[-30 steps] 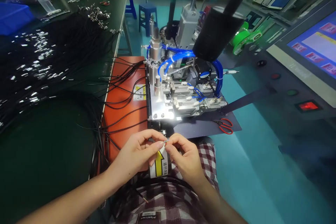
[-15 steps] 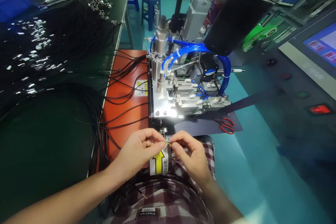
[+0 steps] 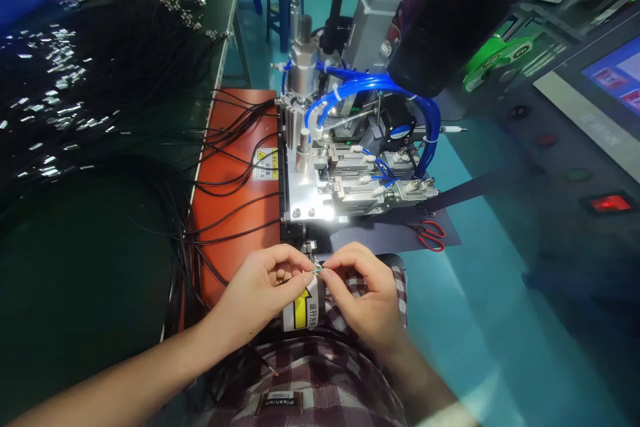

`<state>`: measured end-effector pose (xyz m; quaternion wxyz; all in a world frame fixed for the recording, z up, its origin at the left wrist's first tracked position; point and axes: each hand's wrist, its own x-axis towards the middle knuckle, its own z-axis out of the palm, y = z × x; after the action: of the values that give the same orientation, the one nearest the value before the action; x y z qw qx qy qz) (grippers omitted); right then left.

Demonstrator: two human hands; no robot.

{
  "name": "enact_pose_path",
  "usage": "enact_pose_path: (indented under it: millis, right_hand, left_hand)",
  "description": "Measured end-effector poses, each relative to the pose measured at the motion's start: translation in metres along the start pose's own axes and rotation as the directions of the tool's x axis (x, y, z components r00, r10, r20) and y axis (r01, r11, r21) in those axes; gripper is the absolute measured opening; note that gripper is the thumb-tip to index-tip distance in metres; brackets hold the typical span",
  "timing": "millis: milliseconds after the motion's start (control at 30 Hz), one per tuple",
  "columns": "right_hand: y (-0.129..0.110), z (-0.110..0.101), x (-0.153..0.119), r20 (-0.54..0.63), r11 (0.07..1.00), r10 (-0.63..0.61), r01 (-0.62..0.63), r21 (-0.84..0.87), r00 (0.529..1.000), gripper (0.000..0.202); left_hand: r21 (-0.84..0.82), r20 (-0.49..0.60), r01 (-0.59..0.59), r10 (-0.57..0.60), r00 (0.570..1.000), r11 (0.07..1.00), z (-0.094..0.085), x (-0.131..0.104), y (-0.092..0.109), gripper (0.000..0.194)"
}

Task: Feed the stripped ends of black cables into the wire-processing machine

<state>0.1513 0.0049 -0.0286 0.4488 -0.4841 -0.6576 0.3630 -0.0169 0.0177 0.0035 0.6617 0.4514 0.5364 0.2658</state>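
My left hand (image 3: 270, 287) and my right hand (image 3: 367, 290) meet just in front of the machine's near edge, fingertips almost touching. Each pinches thin coloured wires (image 3: 317, 269), with yellow and bluish strands showing between the fingers; how many there are I cannot tell. Below the fingertips a white label with a yellow arrow (image 3: 301, 310) is partly covered by my left hand. A black cable with a bare end (image 3: 273, 369) lies over the checked cloth on my lap. Beyond my hands stands the metal machine (image 3: 357, 190) with its clamps and cylinders.
Black cables (image 3: 240, 210) run across an orange-red board (image 3: 215, 190) into the machine. Left, a dark table (image 3: 85, 247) bears a heap of cables with shiny ends. Red-handled scissors (image 3: 433, 237) lie right of the machine. A control panel (image 3: 550, 147) stands farther right.
My right fingertips have come slightly closer to the left ones, and the wires between them show less yellow and more blue. The view has shifted a little.
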Motion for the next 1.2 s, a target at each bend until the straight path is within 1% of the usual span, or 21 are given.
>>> enact_pose_path:
  millis: [67,133,233,300,433,567,633,667,700,767,800,867,933,1000,1200]
  right_hand:
    - [0.002,-0.001,-0.002,-0.013,0.990,-0.093,0.091,-0.107,0.996,0.009]
    - [0.004,-0.002,-0.004,-0.010,0.956,-0.193,0.185,-0.228,0.981,0.012]
    - [0.007,-0.002,-0.006,-0.033,0.873,-0.337,0.299,-0.385,0.941,0.015]
    - [0.008,-0.001,-0.007,-0.053,0.829,-0.399,0.335,-0.448,0.915,0.016]
    - [0.009,0.001,-0.010,-0.063,0.790,-0.447,0.360,-0.495,0.892,0.019]
    - [0.013,0.004,-0.012,-0.067,0.804,-0.446,0.366,-0.468,0.893,0.016]
    - [0.013,0.005,-0.013,-0.048,0.840,-0.403,0.349,-0.416,0.914,0.013]
    - [0.012,0.006,-0.013,-0.037,0.872,-0.356,0.318,-0.372,0.934,0.012]
    - [0.011,0.007,-0.014,-0.031,0.910,-0.290,0.266,-0.317,0.957,0.010]
    - [0.007,0.009,-0.015,-0.031,0.977,-0.119,0.111,-0.184,0.992,0.010]
    - [0.006,0.011,-0.015,-0.034,0.993,-0.028,0.024,-0.115,0.999,0.011]
    - [0.002,0.012,-0.015,-0.039,0.992,0.126,-0.126,0.004,0.991,0.013]
    - [0.000,0.012,-0.014,-0.039,0.972,0.223,-0.220,0.079,0.974,0.012]
    - [-0.001,0.010,-0.012,-0.047,0.964,0.249,-0.244,0.103,0.967,0.010]
    - [-0.004,0.003,-0.008,-0.029,0.975,0.204,-0.200,0.099,0.979,0.010]
  left_hand:
    - [-0.010,0.002,0.007,-0.007,1.000,1.000,-0.001,0.000,-0.001,0.013]
    - [-0.012,0.000,0.025,-0.025,1.000,1.000,-0.001,0.000,-0.001,0.014]
    - [-0.010,-0.011,0.036,-0.036,0.999,0.999,0.000,0.001,-0.001,0.015]
    - [-0.015,-0.013,0.046,-0.046,0.999,0.999,0.001,0.000,-0.001,0.016]
    - [-0.021,-0.011,0.070,-0.070,0.997,0.997,0.002,-0.001,-0.001,0.016]
    - [-0.011,-0.019,0.091,-0.091,0.996,0.996,0.001,-0.001,-0.001,0.018]
    - [-0.001,-0.021,0.085,-0.085,0.996,0.996,0.001,0.000,-0.001,0.018]
    - [0.006,-0.021,0.076,-0.076,0.997,0.997,0.001,0.000,-0.001,0.018]
    - [0.008,-0.022,0.066,-0.066,0.998,0.998,0.000,0.000,-0.001,0.018]
    - [0.000,-0.027,0.055,-0.055,0.998,0.998,0.000,-0.001,0.000,0.018]
    - [-0.007,-0.030,0.055,-0.055,0.998,0.998,0.000,-0.002,0.000,0.018]
    - [-0.019,-0.029,0.048,-0.048,0.998,0.999,0.000,-0.003,0.001,0.017]
    - [-0.009,-0.027,0.027,-0.027,0.999,1.000,0.000,-0.003,0.002,0.017]
    - [0.011,-0.028,0.005,-0.005,1.000,1.000,0.001,-0.003,0.003,0.017]
    - [0.038,-0.032,-0.012,0.013,0.999,0.999,0.002,-0.001,0.003,0.015]
